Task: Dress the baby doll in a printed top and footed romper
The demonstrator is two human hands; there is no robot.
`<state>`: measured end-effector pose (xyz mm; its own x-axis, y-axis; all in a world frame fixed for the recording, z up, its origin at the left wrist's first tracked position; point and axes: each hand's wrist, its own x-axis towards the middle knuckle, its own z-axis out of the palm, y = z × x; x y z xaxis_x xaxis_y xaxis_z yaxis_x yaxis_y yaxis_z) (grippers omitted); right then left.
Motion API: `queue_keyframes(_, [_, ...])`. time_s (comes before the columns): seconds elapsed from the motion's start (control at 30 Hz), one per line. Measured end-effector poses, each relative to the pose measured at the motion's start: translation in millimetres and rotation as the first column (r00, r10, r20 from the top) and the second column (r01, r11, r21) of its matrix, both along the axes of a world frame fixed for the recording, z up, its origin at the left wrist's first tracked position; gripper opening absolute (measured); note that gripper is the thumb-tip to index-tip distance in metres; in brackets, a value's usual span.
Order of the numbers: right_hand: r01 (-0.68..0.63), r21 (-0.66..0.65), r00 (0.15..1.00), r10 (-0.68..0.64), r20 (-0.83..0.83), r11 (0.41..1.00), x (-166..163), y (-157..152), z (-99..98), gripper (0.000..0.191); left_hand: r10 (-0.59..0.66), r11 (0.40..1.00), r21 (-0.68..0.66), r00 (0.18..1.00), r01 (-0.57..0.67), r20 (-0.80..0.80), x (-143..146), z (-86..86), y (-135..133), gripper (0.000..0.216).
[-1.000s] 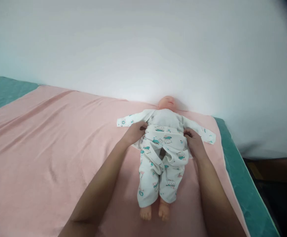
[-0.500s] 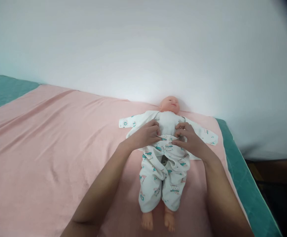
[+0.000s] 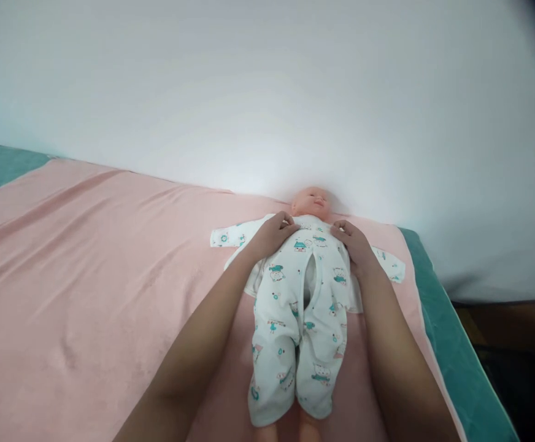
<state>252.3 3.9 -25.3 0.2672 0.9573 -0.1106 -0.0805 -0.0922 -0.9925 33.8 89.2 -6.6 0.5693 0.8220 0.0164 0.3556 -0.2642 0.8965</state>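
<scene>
On its back lies a baby doll (image 3: 311,204), head toward the wall. It wears printed white pants (image 3: 274,331) with a split crotch, drawn up over its chest. A matching long-sleeved top (image 3: 227,237) spreads out under my hands, its sleeves stretched to both sides. My left hand (image 3: 277,232) pinches the waistband at one side of the chest. At the other side, my right hand (image 3: 353,240) has its fingers closed on the waistband too. The doll's feet are cut off by the bottom edge of the view.
A pink blanket (image 3: 88,294) with soft creases lies under the doll. Beneath it, a green mattress (image 3: 446,331) shows at the right edge and far left. A white wall (image 3: 249,92) rises right behind the doll's head. Past the mattress on the right is a dark area.
Both hands have moved up toward the doll's neck, pulling the waistband from the belly to the upper chest. The pants' front is smoother, and the white chest is now covered.
</scene>
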Motion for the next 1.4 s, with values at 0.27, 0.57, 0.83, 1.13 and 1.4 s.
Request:
queue_keyframes(0.27, [0.079, -0.049, 0.996, -0.077, 0.033, 0.996, 11.2, -29.5, -11.0, 0.034, -0.237, 0.944, -0.243, 0.971, 0.223, -0.028, -52.0, -6.9, 6.8, 0.025])
queue_keyframes(0.57, [-0.074, -0.162, 0.787, 0.157, 0.597, 0.984, 10.1, -61.3, -4.7, 0.022, -0.26, 0.964, -0.123, 0.941, 0.238, -0.219, -59.1, -5.6, -8.8, 0.022])
queue_keyframes(0.83, [0.163, -0.18, 0.612, 0.044, 0.79, 0.97, -4.4, -48.6, -9.9, 0.016, 0.128, 0.98, 0.192, 0.918, -0.058, -0.374, -27.6, -25.4, -19.6, 0.013])
queue_keyframes(1.13, [0.176, -0.1, 0.984, -0.173, 0.035, 0.979, -28.7, -55.9, -13.4, 0.033, 0.052, 0.944, -0.329, 0.994, -0.017, 0.096, -25.8, -26.7, -37.2, 0.013])
queue_keyframes(1.4, [0.156, -0.061, 0.987, -0.153, 0.053, 0.986, -24.9, -52.5, -13.0, 0.03, 0.159, 0.706, -0.666, 0.861, 0.242, 0.483, -25.5, -44.8, -30.3, 0.029])
